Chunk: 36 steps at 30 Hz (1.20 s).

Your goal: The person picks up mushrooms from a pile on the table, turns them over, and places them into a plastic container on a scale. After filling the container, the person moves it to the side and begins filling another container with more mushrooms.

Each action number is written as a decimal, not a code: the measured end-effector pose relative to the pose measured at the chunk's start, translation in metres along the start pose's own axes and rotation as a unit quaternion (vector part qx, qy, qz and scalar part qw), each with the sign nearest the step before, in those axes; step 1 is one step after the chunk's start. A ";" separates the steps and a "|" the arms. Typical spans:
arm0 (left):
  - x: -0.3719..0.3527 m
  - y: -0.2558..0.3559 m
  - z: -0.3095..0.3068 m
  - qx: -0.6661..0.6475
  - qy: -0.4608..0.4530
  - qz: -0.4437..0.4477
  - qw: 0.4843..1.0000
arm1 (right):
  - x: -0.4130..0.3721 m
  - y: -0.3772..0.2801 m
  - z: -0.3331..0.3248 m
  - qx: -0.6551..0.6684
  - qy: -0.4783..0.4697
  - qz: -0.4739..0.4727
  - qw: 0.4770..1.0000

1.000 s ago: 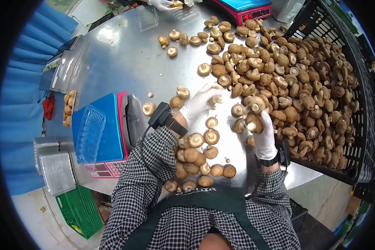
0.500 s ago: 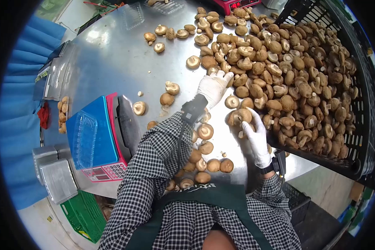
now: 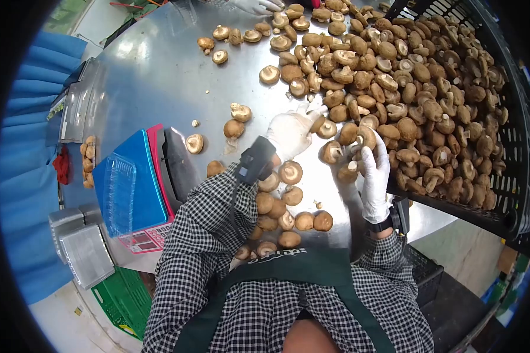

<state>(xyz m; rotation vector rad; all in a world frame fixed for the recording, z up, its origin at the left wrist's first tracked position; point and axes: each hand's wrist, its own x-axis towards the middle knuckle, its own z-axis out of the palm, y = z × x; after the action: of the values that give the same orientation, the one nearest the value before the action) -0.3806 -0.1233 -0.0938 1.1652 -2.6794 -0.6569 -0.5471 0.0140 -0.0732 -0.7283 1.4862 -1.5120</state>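
My left hand, in a white glove, reaches over the metal table at the near side of the mushroom pile. Its fingers are curled round a brown shiitake mushroom, partly hidden by the glove. To its right, my gloved right hand pinches another shiitake mushroom between thumb and fingers. Just left of the right hand, loose mushrooms lie on the table, among them a stem-up one and one beside the thumb. Between my left forearm and the apron lies a group of mushrooms.
A tipped black crate spills a large mushroom heap onto the metal table. At left stands a pink-and-blue scale holding a clear plastic tray. Another person's gloved hand shows at the top edge.
My left hand has drawn back slightly left and toward me. My right hand has moved up and right, now holding a mushroom near the pile. Another person's gloved hand has appeared at the top.
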 end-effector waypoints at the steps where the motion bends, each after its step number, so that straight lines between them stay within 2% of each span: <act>1: 0.001 0.001 0.003 0.021 -0.003 0.028 0.999 | -0.002 -0.002 0.000 0.016 -0.001 0.007 1.000; 3: 0.004 0.003 0.010 0.043 -0.006 0.056 0.997 | -0.002 0.000 -0.003 0.002 0.000 0.001 1.000; 6: 0.008 0.012 0.024 0.058 0.030 0.042 0.997 | -0.004 0.000 -0.002 -0.020 0.004 -0.016 1.000; 8: 0.011 0.017 0.028 0.058 0.002 -0.030 0.998 | -0.004 0.000 -0.001 -0.029 0.008 -0.028 0.999; 10: 0.007 0.016 0.030 0.056 0.019 -0.026 0.998 | -0.005 -0.001 -0.001 -0.030 0.006 0.001 1.000; 15: 0.002 0.012 0.032 0.051 0.042 -0.025 0.998 | -0.003 0.007 -0.003 -0.055 0.002 -0.021 0.998; 17: 0.007 0.001 0.025 -0.135 0.037 -0.012 0.990 | -0.004 0.006 -0.003 -0.066 -0.002 -0.039 0.997; 18: 0.003 0.003 0.019 -0.179 0.066 -0.040 0.981 | -0.004 0.003 -0.003 -0.063 -0.003 -0.045 0.997; 19: 0.006 -0.002 0.013 -0.356 0.005 -0.081 0.931 | -0.005 0.001 -0.003 -0.040 -0.015 -0.035 0.998; 20: 0.006 -0.007 0.007 -0.519 -0.055 -0.119 0.845 | -0.007 -0.003 -0.003 -0.017 -0.029 -0.024 0.999; 21: -0.003 0.007 -0.024 -0.576 -0.039 -0.072 0.813 | -0.009 -0.009 -0.002 -0.004 -0.037 0.004 0.999; 22: -0.012 0.007 -0.038 -0.571 -0.033 -0.070 0.817 | -0.011 -0.013 0.000 0.000 -0.042 -0.001 0.999; 24: -0.031 0.001 -0.058 -0.676 -0.133 -0.102 0.717 | -0.015 -0.020 0.006 0.016 -0.074 -0.014 0.997; 25: -0.039 -0.003 -0.061 -0.687 -0.151 -0.091 0.705 | -0.016 -0.024 0.009 -0.017 -0.093 -0.043 0.995; 26: -0.048 -0.001 -0.065 -0.686 -0.141 -0.091 0.708 | -0.018 -0.031 0.014 -0.016 -0.103 -0.047 0.993; 28: -0.073 0.013 -0.074 -0.748 -0.082 -0.065 0.655 | -0.027 -0.049 0.025 -0.005 -0.226 -0.086 0.970; 29: -0.089 0.015 -0.085 -0.746 -0.117 -0.090 0.649 | -0.028 -0.050 0.027 -0.045 -0.266 -0.109 0.957; 30: -0.104 0.020 -0.094 -0.683 -0.074 -0.119 0.717 | -0.034 -0.063 0.034 -0.068 -0.311 -0.109 0.942; 32: -0.135 0.039 -0.116 -0.697 -0.063 -0.169 0.694 | -0.040 -0.074 0.046 -0.192 -0.378 -0.197 0.884; 34: -0.162 0.042 -0.132 -0.641 -0.087 -0.164 0.744 | -0.052 -0.089 0.066 -0.211 -0.450 -0.209 0.842; 35: -0.167 0.019 -0.094 -0.629 -0.016 -0.083 0.773 | -0.057 -0.094 0.075 -0.224 -0.478 -0.195 0.827; 36: -0.183 0.020 -0.105 -0.633 -0.030 -0.093 0.768 | -0.062 -0.096 0.085 -0.237 -0.507 -0.182 0.809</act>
<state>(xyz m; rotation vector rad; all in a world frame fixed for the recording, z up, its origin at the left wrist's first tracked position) -0.2363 -0.0132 0.0159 0.8917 -1.3931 -2.0399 -0.4626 0.0195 0.0407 -1.8486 0.8645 -0.6859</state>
